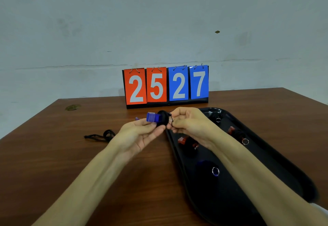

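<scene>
Fingers [157, 129] of the left hand [140, 133] are curling up around a blue translucent plastic whistle [152, 117] with a round black body, gripping it from below, so that its square blue mouthpiece is sticking out to the left above them. Just to the right, the fingers of the right hand [188, 121] are bunching tightly and pinching a thin black cord [171, 120] that is hanging at the whistle's black end. Both hands are holding the whistle in the air above the brown wooden surface [71, 163], near the far left edge of a long black plastic tray [230, 199]. Two red whistles [188, 141] [236, 132], a dark blue whistle with a metal ring [206, 166] and a black whistle [215, 115] are lying in the tray. A loose black lanyard [104, 135] is lying on the surface to the left of the hands. Behind them a flip scoreboard [166, 85] is standing, showing a white 2 and 5 on red cards and a white 2 and 7 on blue cards.
</scene>
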The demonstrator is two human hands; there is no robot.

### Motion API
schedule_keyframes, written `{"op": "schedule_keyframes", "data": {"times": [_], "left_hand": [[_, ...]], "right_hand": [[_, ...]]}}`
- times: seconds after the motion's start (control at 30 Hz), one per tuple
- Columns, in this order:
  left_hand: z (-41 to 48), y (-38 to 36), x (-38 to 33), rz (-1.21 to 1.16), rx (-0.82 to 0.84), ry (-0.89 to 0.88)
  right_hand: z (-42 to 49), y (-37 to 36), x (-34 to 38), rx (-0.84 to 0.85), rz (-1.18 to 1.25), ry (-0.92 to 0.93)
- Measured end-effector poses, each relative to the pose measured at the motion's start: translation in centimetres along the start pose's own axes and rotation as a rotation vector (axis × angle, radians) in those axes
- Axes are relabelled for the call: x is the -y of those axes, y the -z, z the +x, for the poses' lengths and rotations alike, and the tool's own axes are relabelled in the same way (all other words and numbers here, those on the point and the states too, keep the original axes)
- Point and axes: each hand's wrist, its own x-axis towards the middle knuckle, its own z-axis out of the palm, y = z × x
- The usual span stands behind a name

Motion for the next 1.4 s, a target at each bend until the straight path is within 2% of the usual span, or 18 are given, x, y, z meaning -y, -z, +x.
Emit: {"op": "schedule_keyframes", "data": {"times": [0.1,0.27,0.33,0.5,0.87,1.0,1.1,1.17,1.23,1.3,1.4], "left_hand": [[0.3,0.3,-0.1,-0.084,0.004,0.012],[0.3,0.2,0.6,0.035,-0.015,-0.118],[0.3,0.2,0.6,0.028,0.009,-0.133],[0.5,0.1,1.0,-0.043,0.068,-0.116],[0.7,0.2,1.4,0.114,0.048,-0.162],[0.8,-0.1,1.6,0.173,0.048,-0.165],[0.4,-0.4,1.7,0.215,0.087,-0.203],[0.1,-0.8,2.2,0.426,0.067,-0.298],[-0.4,-1.5,3.4,0.786,0.068,-0.483],[-1.0,-2.6,4.7,1.057,0.202,-0.637],[-1.4,-4.0,6.5,1.397,0.357,-0.675]], "right_hand": [[0.0,0.0,-0.1,-0.011,0.053,-0.012],[0.0,-0.4,-0.2,-0.022,0.046,-0.031],[0.0,-0.5,0.0,0.006,0.146,-0.082],[-0.2,-0.3,0.3,0.087,0.566,-0.261],[-0.1,-0.3,0.2,0.009,0.39,-0.241],[-0.2,-0.3,0.3,0.049,0.483,-0.3],[-1.0,0.3,0.8,0.035,0.403,-0.235],[-2.6,1.3,1.2,-0.044,0.225,-0.142],[-5.1,2.9,0.9,-0.214,0.046,-0.061],[-8.2,4.7,-0.1,-0.423,-0.113,-0.018],[-12.5,6.3,-2.4,-0.672,-0.456,-0.065]]}}
